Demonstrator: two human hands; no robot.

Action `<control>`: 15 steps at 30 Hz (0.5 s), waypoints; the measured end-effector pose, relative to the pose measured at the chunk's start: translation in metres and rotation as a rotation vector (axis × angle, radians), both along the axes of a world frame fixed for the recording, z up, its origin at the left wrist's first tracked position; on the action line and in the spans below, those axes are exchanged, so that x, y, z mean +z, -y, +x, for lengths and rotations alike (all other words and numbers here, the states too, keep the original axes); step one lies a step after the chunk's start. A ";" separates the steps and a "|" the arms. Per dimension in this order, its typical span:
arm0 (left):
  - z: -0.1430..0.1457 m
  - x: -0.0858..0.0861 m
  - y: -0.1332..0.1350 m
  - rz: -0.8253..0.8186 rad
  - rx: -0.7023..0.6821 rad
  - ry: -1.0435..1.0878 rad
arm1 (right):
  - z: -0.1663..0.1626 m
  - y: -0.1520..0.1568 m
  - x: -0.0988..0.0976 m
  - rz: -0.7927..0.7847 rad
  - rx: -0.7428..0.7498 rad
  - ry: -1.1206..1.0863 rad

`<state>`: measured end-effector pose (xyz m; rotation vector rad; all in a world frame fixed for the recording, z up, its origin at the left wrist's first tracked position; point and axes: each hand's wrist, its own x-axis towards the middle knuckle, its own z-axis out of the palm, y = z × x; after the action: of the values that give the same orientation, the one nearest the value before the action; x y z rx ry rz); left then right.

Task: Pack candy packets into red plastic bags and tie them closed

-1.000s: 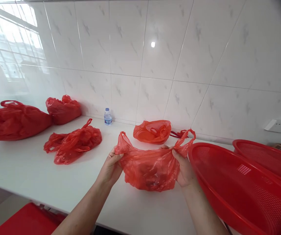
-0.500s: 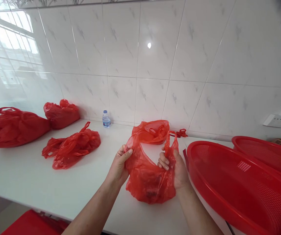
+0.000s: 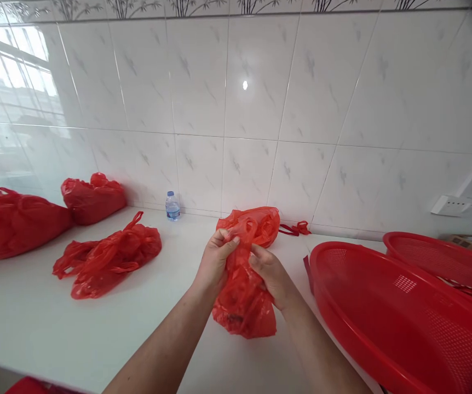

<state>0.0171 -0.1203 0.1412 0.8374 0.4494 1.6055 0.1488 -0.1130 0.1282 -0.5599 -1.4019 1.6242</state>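
Between my hands hangs a thin red plastic bag [image 3: 244, 312], its top gathered into a narrow neck. Something dark shows faintly through its lower part, too blurred to name. My left hand [image 3: 218, 257] pinches the upper left of the bag, thumb on top. On the other side my right hand [image 3: 271, 273] has its fingers closed on the bag's upper right; some of its fingertips are hidden by the plastic. Just behind them lies another crumpled red bag [image 3: 266, 221] against the wall.
Two red perforated plastic baskets [image 3: 343, 306] fill the right side of the white table [image 3: 170, 328]. A loose red bag [image 3: 113, 257] lies left, with a full bag [image 3: 18, 224] and a smaller one [image 3: 94, 200] beyond. A water bottle [image 3: 172, 207] and red ribbon [image 3: 297, 228] are near the wall.
My hands have come closer together, and the bag's spread opening is now bunched narrow between them. The camera view has tilted up slightly.
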 end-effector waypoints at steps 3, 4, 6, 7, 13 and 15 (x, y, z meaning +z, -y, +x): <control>0.006 -0.003 -0.011 0.003 -0.178 -0.105 | -0.011 -0.010 0.001 -0.051 -0.108 0.058; 0.005 -0.008 -0.015 0.012 -0.196 -0.121 | -0.012 -0.014 -0.002 -0.073 -0.158 0.063; 0.000 -0.021 -0.022 0.031 -0.130 -0.136 | -0.010 -0.025 -0.010 -0.098 -0.231 0.036; -0.004 -0.029 -0.025 0.028 -0.068 -0.167 | -0.008 -0.030 -0.015 -0.107 -0.249 0.010; -0.008 -0.065 -0.023 0.069 -0.110 -0.628 | 0.002 -0.061 -0.049 -0.115 -0.388 0.043; 0.003 -0.070 -0.024 0.119 -0.073 -0.619 | 0.001 -0.066 -0.060 -0.011 -0.478 0.107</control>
<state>0.0204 -0.0965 0.0715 1.4314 0.7505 1.2931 0.1498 -0.0472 0.0679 -0.9218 -1.2173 1.2318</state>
